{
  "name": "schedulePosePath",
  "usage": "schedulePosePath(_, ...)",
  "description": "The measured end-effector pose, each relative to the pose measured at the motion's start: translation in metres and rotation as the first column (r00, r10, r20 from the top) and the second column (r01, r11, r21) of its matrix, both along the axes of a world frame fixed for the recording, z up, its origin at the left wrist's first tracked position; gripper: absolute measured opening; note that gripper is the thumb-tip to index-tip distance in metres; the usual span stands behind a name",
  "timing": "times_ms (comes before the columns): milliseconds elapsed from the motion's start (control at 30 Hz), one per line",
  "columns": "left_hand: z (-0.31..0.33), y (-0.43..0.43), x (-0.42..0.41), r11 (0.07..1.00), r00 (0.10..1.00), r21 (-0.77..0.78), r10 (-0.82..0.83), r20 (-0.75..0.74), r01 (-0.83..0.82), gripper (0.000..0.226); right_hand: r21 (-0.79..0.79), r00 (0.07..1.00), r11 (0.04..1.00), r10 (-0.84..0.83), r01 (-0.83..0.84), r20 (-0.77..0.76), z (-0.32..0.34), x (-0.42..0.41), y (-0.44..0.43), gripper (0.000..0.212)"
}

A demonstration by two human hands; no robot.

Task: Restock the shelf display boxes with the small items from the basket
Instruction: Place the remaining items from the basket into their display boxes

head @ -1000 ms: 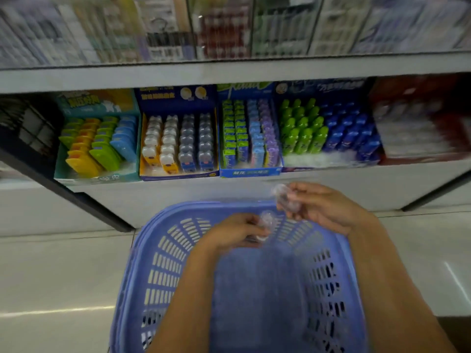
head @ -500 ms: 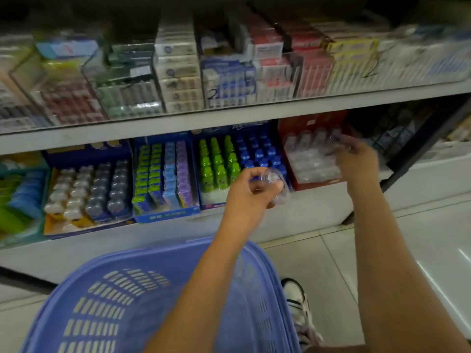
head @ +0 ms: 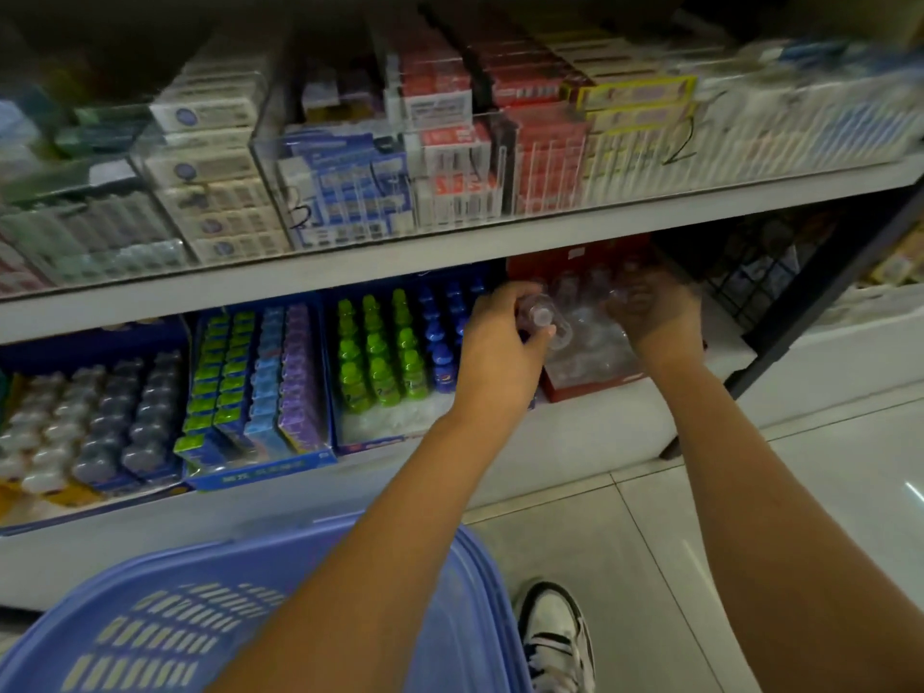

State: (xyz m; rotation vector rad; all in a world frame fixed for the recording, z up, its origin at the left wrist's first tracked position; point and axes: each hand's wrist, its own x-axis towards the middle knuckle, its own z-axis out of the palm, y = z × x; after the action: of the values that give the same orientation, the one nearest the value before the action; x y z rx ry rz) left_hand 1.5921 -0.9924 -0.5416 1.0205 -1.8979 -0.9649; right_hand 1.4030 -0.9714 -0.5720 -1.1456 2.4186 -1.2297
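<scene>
A red display box [head: 590, 385] with several small clear bottles stands at the right end of the lower shelf. My left hand [head: 500, 342] holds a small clear bottle [head: 542, 317] at the box's left edge. My right hand [head: 655, 312] reaches into the box over the clear bottles; whether it grips one is hidden by the fingers. The blue plastic basket [head: 150, 637] sits below my left forearm, its contents out of sight.
Left of the red box stand display boxes of green and blue bottles [head: 395, 357], coloured flat packs [head: 260, 387] and grey-white items [head: 90, 422]. The upper shelf [head: 450, 242] holds boxed goods behind clear dividers. A black frame post [head: 820, 297] stands right. My shoe [head: 555, 637] rests on the tiled floor.
Both hands rose from the basket to the shelf. The left hand carried its clear bottle rightward to the red box. The right hand went deeper into the box.
</scene>
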Motion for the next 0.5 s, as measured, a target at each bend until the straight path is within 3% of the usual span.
schedulePosePath(200, -0.002, -0.028, -0.045, 0.988, 0.966, -0.101, -0.089, 0.244, 0.117, 0.032, 0.014, 0.997, 0.999, -0.041, 0.042, -0.069, 0.000, -0.002, -0.003, 0.031)
schedulePosePath(267, -0.004, -0.036, -0.057, 0.981, 0.946, -0.121, -0.106, 0.307, 0.150, 0.034, 0.023, 1.000, 1.000, -0.009, 0.010, -0.018, 0.000, -0.005, -0.002, 0.030)
schedulePosePath(333, -0.004, -0.042, -0.068, 0.980, 0.936, -0.103, -0.131, 0.328, 0.173, 0.032, -0.028, 0.996, 0.999, 0.042, -0.040, 0.077, -0.001, -0.008, 0.000, 0.030)
schedulePosePath(500, -0.001, -0.051, -0.089, 0.980, 0.891, -0.034, -0.164, 0.423, 0.196, 0.026, 0.021, 0.998, 0.999, 0.034, -0.036, 0.052, -0.003, -0.014, -0.004, 0.028)
